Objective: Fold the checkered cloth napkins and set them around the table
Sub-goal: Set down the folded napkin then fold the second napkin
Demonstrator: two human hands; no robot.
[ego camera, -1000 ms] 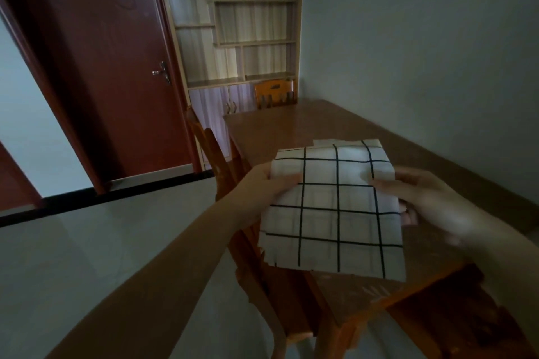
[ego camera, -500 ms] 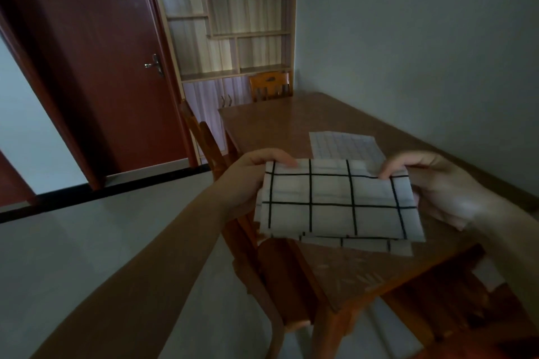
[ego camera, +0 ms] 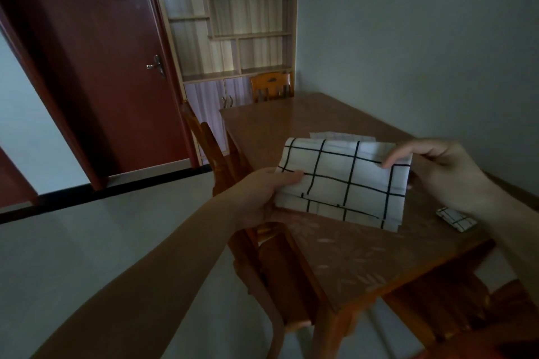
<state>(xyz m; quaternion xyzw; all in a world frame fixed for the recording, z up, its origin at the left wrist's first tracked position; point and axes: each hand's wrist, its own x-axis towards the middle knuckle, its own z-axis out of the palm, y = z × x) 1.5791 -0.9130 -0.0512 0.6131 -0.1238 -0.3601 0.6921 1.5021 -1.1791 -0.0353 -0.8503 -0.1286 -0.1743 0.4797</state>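
Since the earlier frames, the checkered napkin (ego camera: 341, 183) has gone from a tall rectangle to a shorter, wider, folded one. At nine o'clock the left hand (ego camera: 262, 198) pinches its edge, thumb on top; at three o'clock the right hand (ego camera: 437, 175) pinches its upper corner. It hangs above the worktop (ego camera: 364, 259). One flat napkin (ego camera: 341, 136) lies behind it and one folded napkin (ego camera: 456, 218) at four o'clock, so I judge the folding to be midway, with placing still left.

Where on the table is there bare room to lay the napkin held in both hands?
Bare table stretches from the flat napkin back to the far chair. The near corner below the held napkin is bare too. It is crowded by the right hand, where a small folded napkin lies.
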